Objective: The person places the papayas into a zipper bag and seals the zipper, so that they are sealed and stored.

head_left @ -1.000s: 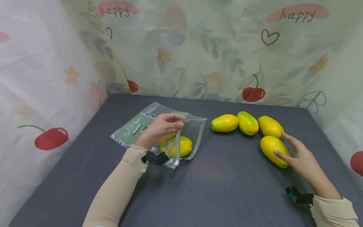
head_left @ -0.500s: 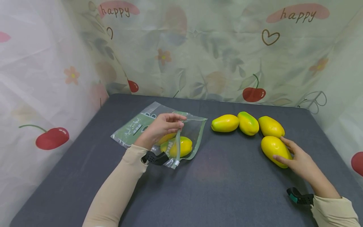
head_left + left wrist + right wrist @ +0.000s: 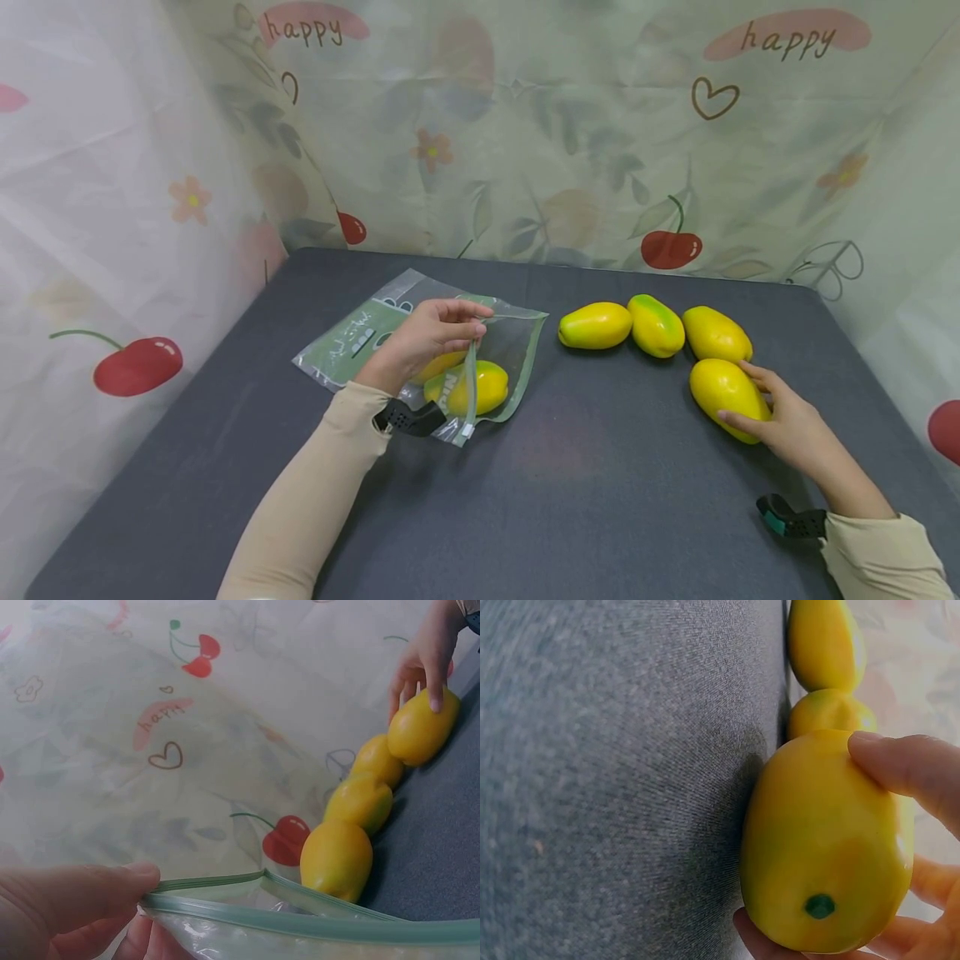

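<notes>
My left hand (image 3: 423, 337) pinches the open edge of a clear and green zip bag (image 3: 528, 358), and the left wrist view shows the green zip strip (image 3: 225, 907) spread apart at the thumb. Inside the bag lies a yellow mango (image 3: 491, 388), with another partly hidden behind my hand. On the right, my right hand (image 3: 798, 433) grips the nearest loose mango (image 3: 723, 392), thumb on one side and fingers round the other. That mango's green stem spot (image 3: 820, 905) faces the right wrist camera. It appears to rest on the table.
Three more mangoes lie in a row behind: one at the left (image 3: 595, 326), a greenish one (image 3: 656, 326) and one at the right (image 3: 716, 335). A dark grey cloth (image 3: 570, 517) covers the table. Printed curtains (image 3: 525, 167) enclose the back and sides.
My right hand has closed in on the nearest mango, its fingers moving from the mango behind onto the near one's far side. The left hand and bag have stayed put.
</notes>
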The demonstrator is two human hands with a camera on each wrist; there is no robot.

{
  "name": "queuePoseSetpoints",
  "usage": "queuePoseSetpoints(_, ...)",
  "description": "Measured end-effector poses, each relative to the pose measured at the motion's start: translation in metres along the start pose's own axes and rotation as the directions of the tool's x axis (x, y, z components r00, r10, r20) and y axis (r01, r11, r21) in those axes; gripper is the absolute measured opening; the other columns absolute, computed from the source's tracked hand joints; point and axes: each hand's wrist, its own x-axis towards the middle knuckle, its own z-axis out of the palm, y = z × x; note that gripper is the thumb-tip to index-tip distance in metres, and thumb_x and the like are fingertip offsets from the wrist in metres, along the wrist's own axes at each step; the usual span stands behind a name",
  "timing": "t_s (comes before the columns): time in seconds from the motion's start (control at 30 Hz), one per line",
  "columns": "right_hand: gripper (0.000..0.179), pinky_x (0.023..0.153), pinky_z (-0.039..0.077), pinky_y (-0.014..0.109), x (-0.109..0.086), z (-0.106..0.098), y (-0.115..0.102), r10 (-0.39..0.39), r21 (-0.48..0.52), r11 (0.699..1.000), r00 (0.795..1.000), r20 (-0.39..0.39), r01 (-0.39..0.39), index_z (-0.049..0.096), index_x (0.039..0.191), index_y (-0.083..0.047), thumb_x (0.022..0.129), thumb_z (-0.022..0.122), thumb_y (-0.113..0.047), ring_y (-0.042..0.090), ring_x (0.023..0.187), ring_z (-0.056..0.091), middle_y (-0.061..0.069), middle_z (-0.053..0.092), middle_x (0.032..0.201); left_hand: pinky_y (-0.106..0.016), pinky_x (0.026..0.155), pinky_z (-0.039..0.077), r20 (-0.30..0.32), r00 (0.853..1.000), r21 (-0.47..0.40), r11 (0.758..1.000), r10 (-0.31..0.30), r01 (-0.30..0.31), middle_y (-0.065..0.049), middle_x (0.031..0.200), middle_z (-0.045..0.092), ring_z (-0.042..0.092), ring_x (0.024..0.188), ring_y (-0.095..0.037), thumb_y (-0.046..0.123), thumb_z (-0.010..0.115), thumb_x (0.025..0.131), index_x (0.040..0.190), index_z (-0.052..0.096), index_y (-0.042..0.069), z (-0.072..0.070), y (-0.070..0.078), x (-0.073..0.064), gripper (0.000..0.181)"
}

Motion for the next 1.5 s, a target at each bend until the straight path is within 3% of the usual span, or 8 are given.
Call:
queuePoseSetpoints(0.3, 0.094, 0.087, 0.039, 0.068, 0.002, -0.001, -0.004, 0.002, -0.016, 1.000, 1.000, -0.009, -0.002, 0.016, 0.152, 0.002, 0.090, 0.060, -0.054, 0.059, 0.122, 0.034, 0.040, 0.027, 0.145, -0.023, 0.079, 0.054, 0.001, 1.000, 0.007, 1.000, 0.000, 0.000, -0.018, 0.107, 0.062, 0.060, 0.085, -0.014, 0.007, 0.064, 0.093, 0.123, 0.062, 0.000, 0.000, 0.000, 0.001, 0.031)
queuePoseSetpoints(0.7, 0.092, 0.085, 0.042, 0.065, -0.003, -0.001, -0.021, -0.027, 0.020, 0.999, 0.999, -0.039, 0.027, 0.018, 0.153, -0.002, 0.090, 0.062, -0.052, 0.056, 0.122, 0.038, 0.037, 0.032, 0.144, -0.023, 0.078, 0.054, 0.000, 1.000, -0.003, 1.000, -0.004, 0.004, -0.012, 0.103, 0.063, 0.061, 0.084, -0.014, 0.007, 0.064, 0.092, 0.123, 0.062, 0.000, 0.000, -0.001, 0.001, 0.032)
queuePoseSetpoints(0.93, 0.091, 0.086, 0.042, 0.065, -0.005, 0.002, -0.039, -0.047, 0.049, 0.998, 0.998, -0.050, 0.049, 0.020, 0.153, -0.005, 0.089, 0.064, -0.052, 0.055, 0.120, 0.041, 0.036, 0.033, 0.144, -0.023, 0.078, 0.055, -0.007, 1.000, -0.008, 1.000, -0.002, 0.002, -0.018, 0.110, 0.062, 0.061, 0.086, -0.015, 0.006, 0.064, 0.092, 0.123, 0.063, 0.000, 0.000, -0.001, 0.001, 0.031)
queuePoseSetpoints(1.17, 0.086, 0.090, 0.041, 0.063, -0.009, 0.010, -0.058, -0.124, 0.077, 0.988, 0.986, -0.112, 0.134, 0.027, 0.152, -0.007, 0.088, 0.068, -0.046, 0.050, 0.119, 0.044, 0.031, 0.039, 0.143, -0.022, 0.076, 0.054, -0.006, 1.000, -0.011, 1.000, -0.002, 0.002, -0.012, 0.105, 0.063, 0.061, 0.084, -0.013, 0.006, 0.064, 0.092, 0.124, 0.062, -0.001, 0.000, -0.002, 0.001, 0.032)
queuePoseSetpoints(1.5, 0.080, 0.091, 0.042, 0.060, -0.011, 0.023, -0.079, -0.222, 0.102, 0.966, 0.966, -0.134, 0.237, 0.031, 0.150, -0.010, 0.088, 0.069, -0.043, 0.043, 0.120, 0.047, 0.023, 0.041, 0.145, -0.022, 0.076, 0.054, -0.006, 1.000, -0.021, 1.000, -0.001, 0.001, -0.010, 0.103, 0.063, 0.061, 0.084, -0.012, 0.005, 0.064, 0.092, 0.124, 0.062, -0.001, 0.000, -0.002, 0.001, 0.032)
